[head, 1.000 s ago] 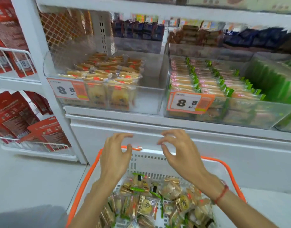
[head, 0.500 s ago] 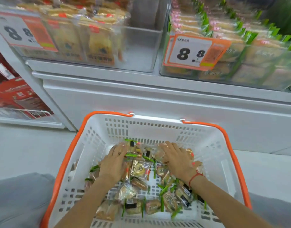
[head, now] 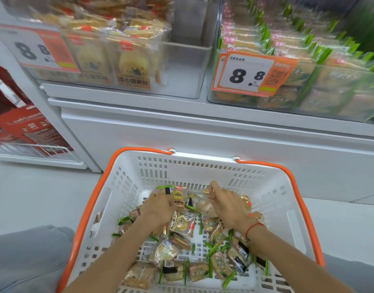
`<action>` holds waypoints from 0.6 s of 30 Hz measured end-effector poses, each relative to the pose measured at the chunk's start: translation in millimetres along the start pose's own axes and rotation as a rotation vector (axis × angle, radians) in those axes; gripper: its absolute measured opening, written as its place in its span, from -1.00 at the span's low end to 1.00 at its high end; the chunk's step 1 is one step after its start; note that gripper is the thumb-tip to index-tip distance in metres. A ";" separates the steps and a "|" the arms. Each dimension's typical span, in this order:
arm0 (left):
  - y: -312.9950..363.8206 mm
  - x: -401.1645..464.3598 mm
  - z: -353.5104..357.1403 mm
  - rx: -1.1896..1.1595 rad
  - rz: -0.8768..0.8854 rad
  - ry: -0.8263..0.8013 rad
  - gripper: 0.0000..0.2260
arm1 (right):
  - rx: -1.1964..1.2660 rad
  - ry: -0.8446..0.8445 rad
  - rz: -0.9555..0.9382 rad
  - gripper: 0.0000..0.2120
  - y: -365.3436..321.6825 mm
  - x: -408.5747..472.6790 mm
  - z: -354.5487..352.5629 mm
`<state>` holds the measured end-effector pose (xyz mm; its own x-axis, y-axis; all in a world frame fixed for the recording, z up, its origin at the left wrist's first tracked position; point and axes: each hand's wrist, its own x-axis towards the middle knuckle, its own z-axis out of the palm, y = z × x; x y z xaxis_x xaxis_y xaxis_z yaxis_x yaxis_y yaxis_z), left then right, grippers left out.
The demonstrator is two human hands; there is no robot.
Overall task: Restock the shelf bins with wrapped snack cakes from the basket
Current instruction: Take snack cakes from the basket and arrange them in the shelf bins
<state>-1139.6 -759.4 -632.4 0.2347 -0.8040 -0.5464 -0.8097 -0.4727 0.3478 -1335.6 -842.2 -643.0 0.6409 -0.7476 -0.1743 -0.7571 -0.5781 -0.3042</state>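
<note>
Both hands are in the basket (head: 127,187) at six o'clock: left hand (head: 158,208) and right hand (head: 228,205) each grasp snack cakes (head: 183,224). Bins (head: 182,68) at twelve o'clock; the left one has open room.

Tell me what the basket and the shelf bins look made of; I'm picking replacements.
The basket looks like matte white moulded plastic: slotted walls, with an orange rim. The shelf bins look like clear glossy acrylic or similar plastic; the snack cakes show through the front walls.
</note>
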 end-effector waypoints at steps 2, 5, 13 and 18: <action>12.4 -10.4 -14.9 -0.484 -0.122 -0.145 -0.57 | 0.098 0.052 -0.016 -0.82 -10.3 -3.0 -24.2; 26.2 -21.2 -36.4 -1.065 -0.235 -0.497 -0.41 | 0.148 0.109 -0.154 -0.80 -28.5 -11.7 -62.4; 58.0 -62.5 -77.0 -1.296 -0.038 -0.367 -0.61 | 0.076 0.269 -0.467 -0.79 -47.8 -51.0 -150.1; 66.3 -96.0 -113.7 -1.256 0.194 -0.074 -0.69 | 0.179 0.383 -0.488 -0.80 -59.8 -74.0 -191.2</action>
<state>-1154.6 -754.5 -470.3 0.1071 -0.8952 -0.4327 0.2468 -0.3977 0.8837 -1362.0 -814.8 -432.8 0.7906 -0.4952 0.3602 -0.3359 -0.8426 -0.4210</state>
